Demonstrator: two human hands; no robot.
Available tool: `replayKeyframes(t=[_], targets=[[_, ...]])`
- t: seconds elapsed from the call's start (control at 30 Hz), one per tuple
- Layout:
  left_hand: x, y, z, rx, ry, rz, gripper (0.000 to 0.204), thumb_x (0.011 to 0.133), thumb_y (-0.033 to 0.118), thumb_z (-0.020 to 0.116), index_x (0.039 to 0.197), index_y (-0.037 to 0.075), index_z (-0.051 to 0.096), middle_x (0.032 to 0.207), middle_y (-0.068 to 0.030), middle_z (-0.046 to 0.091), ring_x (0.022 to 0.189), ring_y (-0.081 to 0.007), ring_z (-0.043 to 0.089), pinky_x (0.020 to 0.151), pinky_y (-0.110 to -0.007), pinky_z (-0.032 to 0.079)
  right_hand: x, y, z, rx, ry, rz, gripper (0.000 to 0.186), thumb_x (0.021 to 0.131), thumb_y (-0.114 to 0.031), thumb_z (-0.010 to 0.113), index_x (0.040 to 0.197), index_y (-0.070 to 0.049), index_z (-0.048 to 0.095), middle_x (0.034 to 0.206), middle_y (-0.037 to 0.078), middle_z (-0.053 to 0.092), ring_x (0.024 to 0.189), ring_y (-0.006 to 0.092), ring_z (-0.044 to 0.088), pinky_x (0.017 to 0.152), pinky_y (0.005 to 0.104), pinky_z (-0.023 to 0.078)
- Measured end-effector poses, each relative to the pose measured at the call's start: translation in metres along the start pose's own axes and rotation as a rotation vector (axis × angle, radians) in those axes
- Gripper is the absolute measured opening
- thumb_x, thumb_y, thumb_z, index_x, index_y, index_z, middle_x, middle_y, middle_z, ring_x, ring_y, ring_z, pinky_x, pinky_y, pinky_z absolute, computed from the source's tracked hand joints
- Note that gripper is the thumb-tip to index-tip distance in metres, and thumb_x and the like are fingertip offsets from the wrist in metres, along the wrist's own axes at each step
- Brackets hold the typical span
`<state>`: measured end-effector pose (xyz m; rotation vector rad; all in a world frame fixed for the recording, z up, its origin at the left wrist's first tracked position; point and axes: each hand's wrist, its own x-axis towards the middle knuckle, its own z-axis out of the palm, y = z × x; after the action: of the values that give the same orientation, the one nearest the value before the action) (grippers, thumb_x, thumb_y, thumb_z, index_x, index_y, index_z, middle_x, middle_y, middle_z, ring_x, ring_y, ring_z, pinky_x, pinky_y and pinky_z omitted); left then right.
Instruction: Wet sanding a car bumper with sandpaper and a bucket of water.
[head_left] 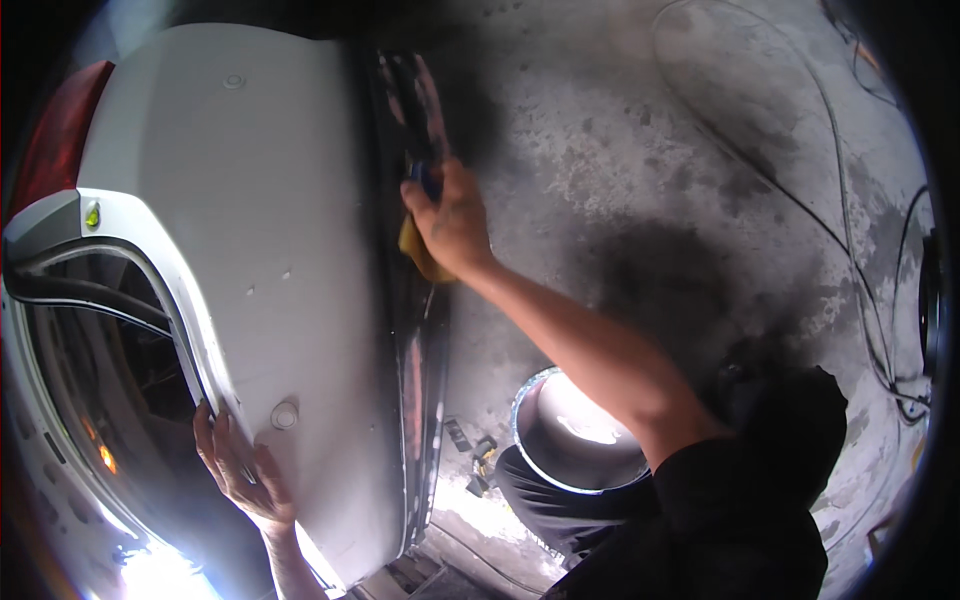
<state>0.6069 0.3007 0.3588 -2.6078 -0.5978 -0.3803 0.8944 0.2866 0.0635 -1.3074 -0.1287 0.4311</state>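
My right hand (455, 222) is closed around a blue block (424, 180) with a yellow sheet, which looks like sandpaper (413, 242), wrapped about it. It presses the block against the dark lower strip (415, 330) of a white car body panel (275, 210). Pale and reddish bare patches show on that strip. At lower left, my left hand (243, 468) lies over the panel's rim beside the dark opening, its fingers stretched out and apart. What lies under the palm is hidden.
A bucket (560, 455) with pale liquid or glare stands by my knee, partly behind my right forearm. Small dark parts (480, 455) lie on the stained concrete floor (600, 130). Cables (790, 195) run across the right side. A red tail light (65, 130) sits at upper left.
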Motion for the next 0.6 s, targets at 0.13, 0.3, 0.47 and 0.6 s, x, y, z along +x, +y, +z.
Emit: replayKeyframes(t=[0.13, 0.3, 0.47, 0.6], targets=[[0.000, 0.003, -0.005, -0.021, -0.023, -0.008, 0.056, 0.106, 0.043, 0.056, 0.153, 0.012, 0.058, 0.161, -0.0232, 0.050, 0.147, -0.0464, 0.051, 0.117, -0.066, 0.044, -0.053, 0.010, 0.005, -0.004, 0.003, -0.117, 0.037, 0.099, -0.027, 0.080, 0.118, -0.001, 0.062, 0.114, 0.020, 0.068, 0.110, 0.0342, 0.071, 0.094, 0.0452, 0.054], [0.004, 0.004, -0.001, -0.010, -0.022, 0.015, 0.054, 0.105, 0.037, 0.058, 0.152, 0.009, 0.058, 0.161, -0.0251, 0.049, 0.146, -0.0472, 0.052, 0.115, -0.065, 0.045, 0.024, 0.003, -0.003, 0.041, -0.049, 0.179, 0.039, 0.099, -0.027, 0.079, 0.121, 0.000, 0.060, 0.117, 0.020, 0.066, 0.113, 0.0335, 0.069, 0.096, 0.0444, 0.054], [0.002, 0.002, -0.004, 0.001, -0.033, 0.011, 0.055, 0.106, 0.040, 0.056, 0.151, 0.009, 0.058, 0.161, -0.0258, 0.048, 0.146, -0.0478, 0.052, 0.115, -0.065, 0.045, -0.021, 0.006, 0.000, 0.016, 0.011, -0.109, 0.038, 0.098, -0.028, 0.077, 0.117, 0.001, 0.060, 0.111, 0.024, 0.066, 0.106, 0.0390, 0.069, 0.092, 0.0499, 0.055], [0.004, 0.003, -0.002, 0.003, -0.011, 0.023, 0.055, 0.105, 0.040, 0.057, 0.151, 0.010, 0.058, 0.161, -0.0256, 0.048, 0.146, -0.0478, 0.052, 0.115, -0.065, 0.045, 0.014, 0.019, 0.005, 0.082, 0.011, -0.022, 0.040, 0.097, -0.028, 0.079, 0.120, -0.001, 0.060, 0.116, 0.023, 0.063, 0.107, 0.0414, 0.067, 0.092, 0.0507, 0.054]])
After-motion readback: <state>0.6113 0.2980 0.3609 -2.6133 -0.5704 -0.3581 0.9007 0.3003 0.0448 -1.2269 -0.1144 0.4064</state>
